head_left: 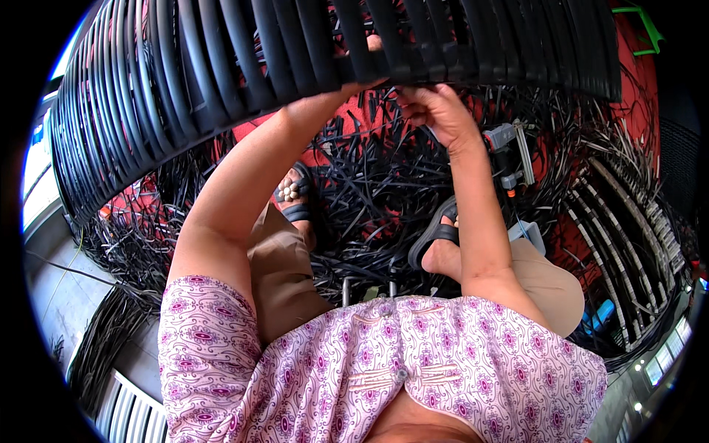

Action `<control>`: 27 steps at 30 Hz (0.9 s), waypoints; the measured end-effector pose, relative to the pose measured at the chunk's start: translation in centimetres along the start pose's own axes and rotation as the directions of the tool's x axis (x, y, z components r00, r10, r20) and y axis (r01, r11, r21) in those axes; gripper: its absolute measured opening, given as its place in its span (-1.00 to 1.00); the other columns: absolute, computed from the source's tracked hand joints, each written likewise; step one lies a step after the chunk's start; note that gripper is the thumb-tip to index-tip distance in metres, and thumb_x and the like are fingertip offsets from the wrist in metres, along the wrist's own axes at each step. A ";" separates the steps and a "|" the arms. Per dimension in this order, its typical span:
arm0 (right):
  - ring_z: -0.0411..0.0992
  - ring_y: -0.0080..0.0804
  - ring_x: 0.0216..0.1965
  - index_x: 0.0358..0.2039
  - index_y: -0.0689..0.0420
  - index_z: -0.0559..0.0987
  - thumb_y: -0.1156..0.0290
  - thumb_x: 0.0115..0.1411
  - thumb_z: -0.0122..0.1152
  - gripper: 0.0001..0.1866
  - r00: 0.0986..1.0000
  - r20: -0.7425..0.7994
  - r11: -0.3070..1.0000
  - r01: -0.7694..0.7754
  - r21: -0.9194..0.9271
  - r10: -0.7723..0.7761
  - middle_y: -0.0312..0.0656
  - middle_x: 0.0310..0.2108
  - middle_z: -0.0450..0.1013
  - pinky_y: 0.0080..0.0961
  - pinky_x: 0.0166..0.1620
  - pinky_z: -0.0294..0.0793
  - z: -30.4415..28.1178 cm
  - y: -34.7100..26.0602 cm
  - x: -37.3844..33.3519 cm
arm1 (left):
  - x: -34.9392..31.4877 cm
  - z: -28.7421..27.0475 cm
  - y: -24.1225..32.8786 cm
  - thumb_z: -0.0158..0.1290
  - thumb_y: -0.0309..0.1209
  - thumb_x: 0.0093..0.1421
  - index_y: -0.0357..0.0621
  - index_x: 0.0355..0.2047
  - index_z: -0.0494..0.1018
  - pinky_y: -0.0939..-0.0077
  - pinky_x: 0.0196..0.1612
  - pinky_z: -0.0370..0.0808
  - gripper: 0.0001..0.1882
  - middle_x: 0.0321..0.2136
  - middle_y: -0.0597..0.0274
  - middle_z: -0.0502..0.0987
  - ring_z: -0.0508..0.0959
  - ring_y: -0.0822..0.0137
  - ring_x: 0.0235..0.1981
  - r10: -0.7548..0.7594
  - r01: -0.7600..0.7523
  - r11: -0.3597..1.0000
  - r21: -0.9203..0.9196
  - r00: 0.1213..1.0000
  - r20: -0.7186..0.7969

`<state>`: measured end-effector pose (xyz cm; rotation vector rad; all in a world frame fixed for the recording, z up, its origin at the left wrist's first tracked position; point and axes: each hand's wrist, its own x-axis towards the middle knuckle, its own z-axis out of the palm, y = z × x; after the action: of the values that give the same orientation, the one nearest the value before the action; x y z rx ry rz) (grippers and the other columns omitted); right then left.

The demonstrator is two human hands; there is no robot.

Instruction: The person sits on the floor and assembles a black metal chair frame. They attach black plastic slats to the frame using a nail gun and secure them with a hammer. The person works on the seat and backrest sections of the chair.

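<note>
A large curved panel of black straps point(310, 55), wound side by side over a frame, arches across the top of the head view. My left hand point(374, 44) reaches up behind its lower edge. Only a bit of that hand shows through a gap between the straps, so its fingers and anything in them are hidden. Just below the same edge is my right hand point(436, 111), fingers curled together near the underside of the panel. Whatever those fingers pinch is too dark and small to make out.
Loose black strips point(369, 177) lie heaped over the red floor covering point(258, 133) around my sandalled feet. A grey power tool point(502, 136) lies to the right of my forearm. Farther right stands a rack-like frame with banded bars point(609, 236); a green frame point(650, 33) is at the far right.
</note>
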<state>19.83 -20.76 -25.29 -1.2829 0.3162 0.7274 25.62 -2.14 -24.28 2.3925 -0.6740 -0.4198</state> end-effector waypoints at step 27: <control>0.40 -0.66 -0.59 -0.33 0.13 0.58 0.30 0.27 0.20 -0.84 0.970 -0.053 0.952 0.244 0.186 -0.239 -0.35 -0.51 0.50 -0.73 -0.57 0.30 0.5 -0.3 1.7 | -0.3 -1.7 -0.4 0.05 -0.29 0.23 -0.33 -0.08 0.48 0.21 -0.08 0.50 -0.64 -0.24 -0.12 0.57 0.57 -0.05 -0.17 0.224 -0.222 0.975 0.026 0.969 -0.101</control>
<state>21.20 -19.81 -25.89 -1.1263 0.2412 0.4580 26.26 -0.95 -23.20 2.3008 -0.8892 -0.1947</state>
